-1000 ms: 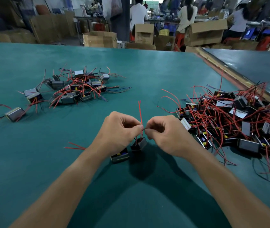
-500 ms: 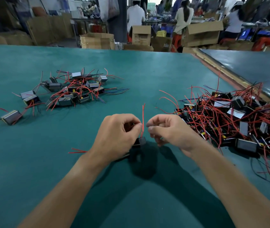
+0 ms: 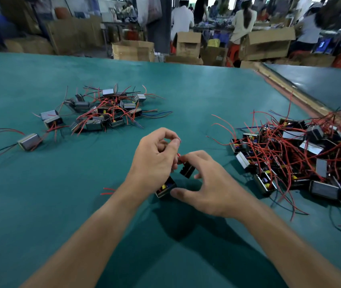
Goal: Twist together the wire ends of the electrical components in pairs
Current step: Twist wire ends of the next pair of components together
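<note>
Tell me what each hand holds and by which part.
The left hand grips the red wires just above the dark component; the exact pinch is hidden. The right hand is spread beside it, gripping nothing visible.

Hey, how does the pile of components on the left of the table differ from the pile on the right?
The left pile is smaller and flatter, with a few components strayed off to its left; the right pile is larger and heaped. The left pile shows sparse wires; the right pile is a dense red tangle, some wires sticking up. Both are small boxy components with mostly red leads on the green table.
</note>
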A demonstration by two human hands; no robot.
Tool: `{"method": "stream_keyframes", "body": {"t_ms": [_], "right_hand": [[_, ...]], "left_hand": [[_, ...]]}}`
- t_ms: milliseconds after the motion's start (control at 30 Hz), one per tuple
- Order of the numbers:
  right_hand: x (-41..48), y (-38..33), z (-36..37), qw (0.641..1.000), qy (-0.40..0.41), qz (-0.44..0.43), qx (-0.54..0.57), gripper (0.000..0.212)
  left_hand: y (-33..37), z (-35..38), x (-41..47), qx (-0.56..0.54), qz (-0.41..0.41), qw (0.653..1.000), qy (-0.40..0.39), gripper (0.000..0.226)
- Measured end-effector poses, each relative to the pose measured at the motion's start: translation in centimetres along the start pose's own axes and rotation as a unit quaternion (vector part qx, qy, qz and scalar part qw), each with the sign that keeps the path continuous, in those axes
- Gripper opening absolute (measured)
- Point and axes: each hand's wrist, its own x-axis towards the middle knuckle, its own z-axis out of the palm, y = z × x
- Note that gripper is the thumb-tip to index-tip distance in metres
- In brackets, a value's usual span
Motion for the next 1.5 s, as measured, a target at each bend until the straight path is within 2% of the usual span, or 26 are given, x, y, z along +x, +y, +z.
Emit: {"method": "stream_keyframes", "body": {"t_ms": [67,200,267,333,433,533,600,833,967,1167,1233,1333,1400,1500], "right_hand": [[0.0,0.0,-0.1,1.000,0.010,-0.017,-0.001,0.069],[-0.2,-0.3,0.8,0.999,0.043,0.016,0.004,0.111],[-0.2,-0.6,1.6,0.993,0.072,0.062,0.075,0.130],[0.2,-0.7,2.1,0.972,0.089,0.103,0.194,0.136],[0.5,-0.5,2.0,0.943,0.070,0.141,0.293,0.117],[0.6,-0.3,0.9,0.947,0.052,0.128,0.290,0.075],[0.8,-0.1,0.2,0.939,0.044,0.125,0.317,0.062],[1.1,-0.1,-1.9,0.891,-0.026,0.180,0.417,0.037],[1.2,0.1,-1.7,0.898,-0.015,0.194,0.395,0.033],[1.3,0.3,-2.1,0.903,-0.005,0.182,0.390,0.026],[1.4,0.3,-2.3,0.905,0.019,0.183,0.383,0.034],[1.6,0.3,-3.0,0.906,0.110,0.165,0.373,0.025],[1.8,0.5,-4.5,0.906,0.212,0.138,0.338,0.022],[1.4,2.1,-7.7,0.895,0.368,0.128,0.217,0.019]], "left_hand": [[0.3,0.1,0.0,-0.046,-0.035,0.998,-0.004,0.017],[1.0,0.2,-0.4,-0.105,-0.061,0.993,-0.013,0.016],[1.4,0.3,-0.5,-0.134,-0.061,0.989,-0.014,0.019],[1.7,0.5,-0.6,-0.162,-0.055,0.985,-0.007,0.021],[2.1,0.6,-0.9,-0.196,-0.040,0.980,-0.004,0.022],[2.2,0.2,-0.8,-0.200,-0.055,0.978,-0.023,0.023],[2.2,-0.5,-0.4,-0.186,-0.074,0.979,-0.037,0.022],[1.8,-1.8,0.3,-0.160,-0.131,0.977,-0.055,0.019],[1.3,-1.7,0.4,-0.155,-0.136,0.974,-0.090,0.021],[0.8,-1.9,0.8,-0.138,-0.144,0.976,-0.092,0.016],[0.5,-1.9,1.0,-0.142,-0.166,0.971,-0.095,0.018],[-0.2,-2.1,1.6,-0.118,-0.196,0.972,-0.059,0.027],[-0.9,-2.8,2.2,-0.100,-0.202,0.974,0.021,0.028],[-2.2,-4.7,3.3,-0.094,-0.206,0.962,0.152,0.030]]}}
